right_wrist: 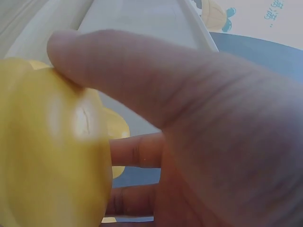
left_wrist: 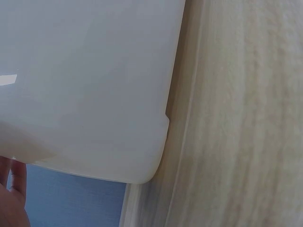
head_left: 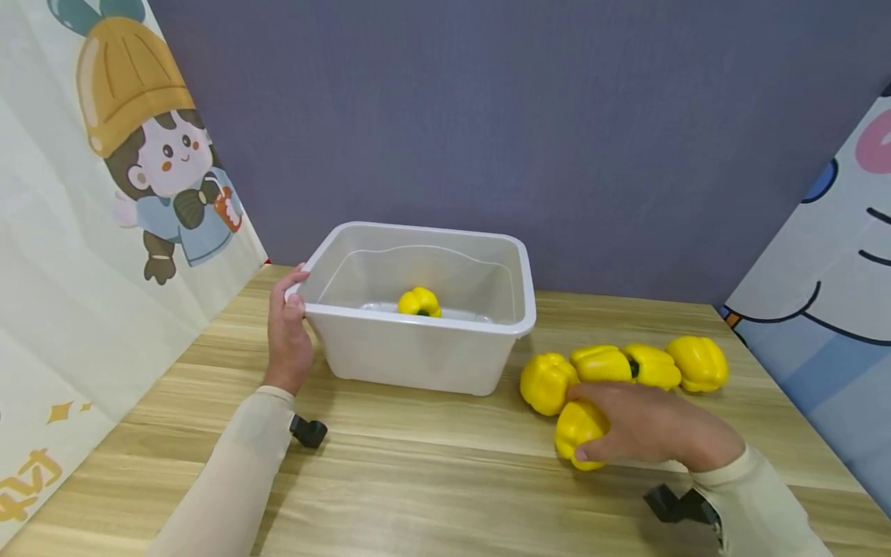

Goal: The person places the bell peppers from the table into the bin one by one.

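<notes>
A pale grey plastic bin (head_left: pixel 411 352) stands near the back wall with one yellow bell pepper (head_left: pixel 420 301) on its floor. My left hand (head_left: pixel 289 340) grips the bin's left rim, thumb on the near side; in the left wrist view its fingers show at the lower left beside the bin wall (left_wrist: pixel 94 94). Right of the bin, my right hand (head_left: pixel 636 424) holds the nearest yellow bell pepper (head_left: pixel 579 435) between thumb and fingers. The right wrist view shows the thumb lying across this pepper (right_wrist: pixel 57 142). Whether it touches the table is hidden.
Several more yellow bell peppers lie behind the right hand: one (head_left: pixel 547 384) close to the held pepper, others in a row reaching to the rightmost one (head_left: pixel 698 363). The wood-grain table (head_left: pixel 431 480) meets a blue-grey wall (head_left: pixel 557 139) at the back and printed sheets at both sides.
</notes>
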